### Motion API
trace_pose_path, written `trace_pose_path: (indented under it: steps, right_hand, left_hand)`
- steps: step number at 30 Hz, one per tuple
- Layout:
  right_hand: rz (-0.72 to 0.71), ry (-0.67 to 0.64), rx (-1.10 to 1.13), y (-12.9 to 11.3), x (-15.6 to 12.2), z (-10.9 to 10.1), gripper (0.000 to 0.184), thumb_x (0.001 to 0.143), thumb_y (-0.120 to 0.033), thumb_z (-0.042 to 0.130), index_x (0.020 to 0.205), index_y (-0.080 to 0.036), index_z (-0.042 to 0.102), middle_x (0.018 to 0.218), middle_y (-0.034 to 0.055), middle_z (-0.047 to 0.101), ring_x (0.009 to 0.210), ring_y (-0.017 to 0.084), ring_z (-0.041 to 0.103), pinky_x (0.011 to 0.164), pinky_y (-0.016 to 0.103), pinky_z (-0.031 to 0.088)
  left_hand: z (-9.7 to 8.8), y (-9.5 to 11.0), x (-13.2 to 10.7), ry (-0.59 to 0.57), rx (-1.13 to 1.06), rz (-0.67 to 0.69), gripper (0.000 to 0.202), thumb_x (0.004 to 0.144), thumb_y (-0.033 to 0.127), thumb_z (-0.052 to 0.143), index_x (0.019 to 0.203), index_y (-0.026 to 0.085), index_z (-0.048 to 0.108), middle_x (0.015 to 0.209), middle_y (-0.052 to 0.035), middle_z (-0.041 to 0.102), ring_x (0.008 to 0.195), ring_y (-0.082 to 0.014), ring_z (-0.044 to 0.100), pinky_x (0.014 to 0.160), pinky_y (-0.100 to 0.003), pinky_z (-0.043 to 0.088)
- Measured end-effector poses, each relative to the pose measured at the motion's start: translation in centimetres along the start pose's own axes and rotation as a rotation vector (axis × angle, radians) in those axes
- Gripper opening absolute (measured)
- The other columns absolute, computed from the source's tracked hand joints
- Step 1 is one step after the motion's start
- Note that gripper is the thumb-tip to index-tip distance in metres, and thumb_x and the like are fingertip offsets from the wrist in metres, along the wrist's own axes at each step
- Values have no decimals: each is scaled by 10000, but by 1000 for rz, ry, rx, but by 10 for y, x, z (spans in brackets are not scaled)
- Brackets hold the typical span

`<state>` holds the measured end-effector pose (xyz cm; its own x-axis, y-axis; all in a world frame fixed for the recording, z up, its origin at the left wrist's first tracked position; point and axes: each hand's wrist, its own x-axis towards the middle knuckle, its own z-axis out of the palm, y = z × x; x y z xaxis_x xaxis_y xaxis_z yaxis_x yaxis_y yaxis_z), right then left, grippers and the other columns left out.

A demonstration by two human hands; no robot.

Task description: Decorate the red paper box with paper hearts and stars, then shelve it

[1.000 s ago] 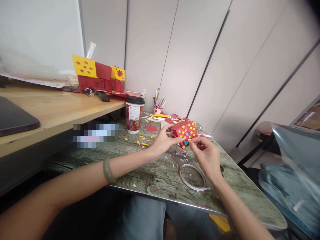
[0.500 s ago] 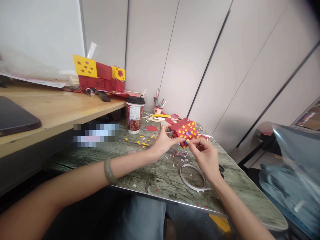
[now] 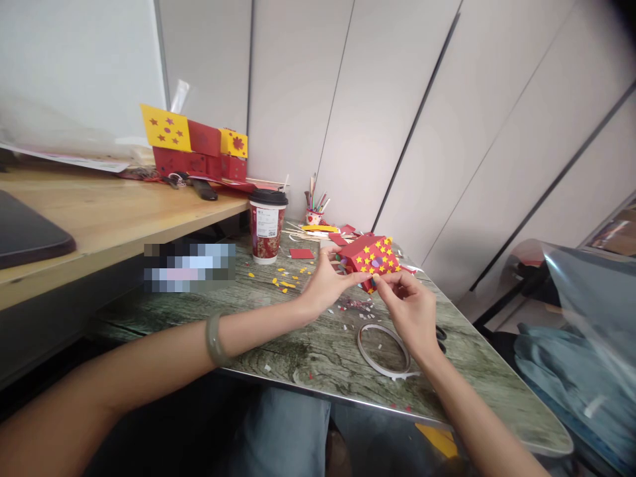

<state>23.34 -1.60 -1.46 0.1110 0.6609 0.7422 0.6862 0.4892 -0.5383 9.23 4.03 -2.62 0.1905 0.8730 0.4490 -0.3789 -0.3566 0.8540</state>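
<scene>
My left grip (image 3: 325,283) clamps the well-starred red box (image 3: 362,249) at one o'clock; my right grip (image 3: 410,306) pinches a seemingly unplaced yellow piece (image 3: 375,277).

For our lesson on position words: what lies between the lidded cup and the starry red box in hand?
Between cup and box, the head view shows a red paper rectangle, yellow scraps and the left hand.

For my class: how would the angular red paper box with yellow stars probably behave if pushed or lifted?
The angular red paper box is probably light, since the left hand supports it by the fingers. Its flat faces suggest sliding, not rolling. Its paper-looking walls might dent under a hard squeeze.
</scene>
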Motion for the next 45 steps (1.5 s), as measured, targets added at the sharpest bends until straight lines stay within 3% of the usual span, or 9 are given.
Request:
trace_pose_path:
  steps: [11, 45]
  right_hand:
    - [7, 22, 48, -4, -1, -1, 198, 810, -341, 600, 692, -182, 598, 599, -41, 501, 531, 89, 386, 522, 225, 320]
    - [-84, 33, -93, -3, 1, 0, 156, 795, -302, 590, 691, -186, 587, 610, -27, 507, 528, 101, 414, 514, 233, 336]
  left_hand:
    - [1, 1, -2, 12, -19, -12, 643, 614, 277, 747, 1070, 197, 301, 1074, -77, 537, 948, -167, 579, 869, -352, 467]
    - [1, 2, -3, 20, 32, -16, 650, 608, 323, 747, 1078, 193, 317, 1112, -91, 526, 1001, -186, 551, 877, -358, 456]
